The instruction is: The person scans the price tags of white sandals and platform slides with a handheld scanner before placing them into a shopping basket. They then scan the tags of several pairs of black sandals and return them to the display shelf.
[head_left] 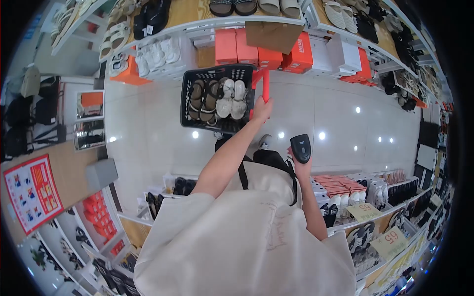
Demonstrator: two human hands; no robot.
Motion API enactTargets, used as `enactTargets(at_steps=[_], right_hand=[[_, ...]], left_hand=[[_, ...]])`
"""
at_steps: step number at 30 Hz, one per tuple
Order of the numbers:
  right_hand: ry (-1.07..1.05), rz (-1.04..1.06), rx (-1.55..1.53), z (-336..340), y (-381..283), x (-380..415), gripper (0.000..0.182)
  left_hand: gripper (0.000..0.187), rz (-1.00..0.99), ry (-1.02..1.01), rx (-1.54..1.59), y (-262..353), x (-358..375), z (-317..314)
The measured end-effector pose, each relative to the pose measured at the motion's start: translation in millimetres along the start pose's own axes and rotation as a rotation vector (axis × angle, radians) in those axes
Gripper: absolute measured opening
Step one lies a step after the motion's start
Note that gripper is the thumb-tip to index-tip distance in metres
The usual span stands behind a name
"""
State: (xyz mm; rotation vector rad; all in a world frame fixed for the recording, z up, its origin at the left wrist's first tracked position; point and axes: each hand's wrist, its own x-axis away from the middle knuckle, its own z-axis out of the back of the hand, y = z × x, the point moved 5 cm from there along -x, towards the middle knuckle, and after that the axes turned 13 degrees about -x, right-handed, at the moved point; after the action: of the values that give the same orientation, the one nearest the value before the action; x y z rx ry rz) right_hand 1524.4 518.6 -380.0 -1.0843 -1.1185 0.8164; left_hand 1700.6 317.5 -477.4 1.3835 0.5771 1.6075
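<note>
- The left hand (261,109) is closing its grip around the red handle (265,85) of a black shopping basket (217,98) holding sandals (218,100), above the tiled floor (148,133).
- The right hand (300,165) is gripping a black barcode scanner (300,147), raised near shelves of orange shoe boxes (333,185).

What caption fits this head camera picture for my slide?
In a shoe shop aisle, the left hand grips a black basket's red handle while the right hand holds a scanner.
</note>
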Motion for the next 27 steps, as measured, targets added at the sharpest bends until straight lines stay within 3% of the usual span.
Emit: enactTargets(at_steps=[6,8,11,13,14,16,19,20,22,24,27], right_hand=[[0.034,0.076,0.169,53,23,-11,0.015],[0.002,0.086,0.245,65,20,-16,0.025],[0.003,0.283,0.191,53,-19,-29,0.039],[-0.11,0.282,0.213,41,-30,-40,0.054],[-0.132,0.341,0.147,34,-36,-43,0.057],[-0.157,0.327,0.16,16,-61,-42,0.053],[-0.203,0.332,0.193,1,-57,-45,0.042],[-0.189,0.416,0.251,-2,-49,-43,0.043],[-0.256,0.339,0.296,-3,-43,-36,0.053],[-0.249,0.329,0.297,-2,-40,-29,0.05],[-0.552,0.129,0.393,-27,-24,-9,0.048]], left_hand=[[0.038,0.072,0.0,-0.203,-18,30,-13],[0.04,0.086,0.015,-0.32,-34,37,-21],[0.043,0.07,-0.121,-0.372,-44,71,-15],[0.033,-0.18,-0.141,-0.462,-49,88,-14],[0.035,-0.124,-0.205,-0.454,-37,106,-9],[0.037,-0.079,-0.275,-0.458,-30,131,-1],[0.04,-0.239,-0.305,-0.628,-43,138,1],[0.041,-0.261,-0.399,-0.727,-52,137,-1],[0.043,-0.311,-0.507,-0.836,-57,145,1],[0.041,-0.366,-0.577,-0.989,-56,153,20],[0.038,-0.333,-0.752,-1.102,-56,155,50]])
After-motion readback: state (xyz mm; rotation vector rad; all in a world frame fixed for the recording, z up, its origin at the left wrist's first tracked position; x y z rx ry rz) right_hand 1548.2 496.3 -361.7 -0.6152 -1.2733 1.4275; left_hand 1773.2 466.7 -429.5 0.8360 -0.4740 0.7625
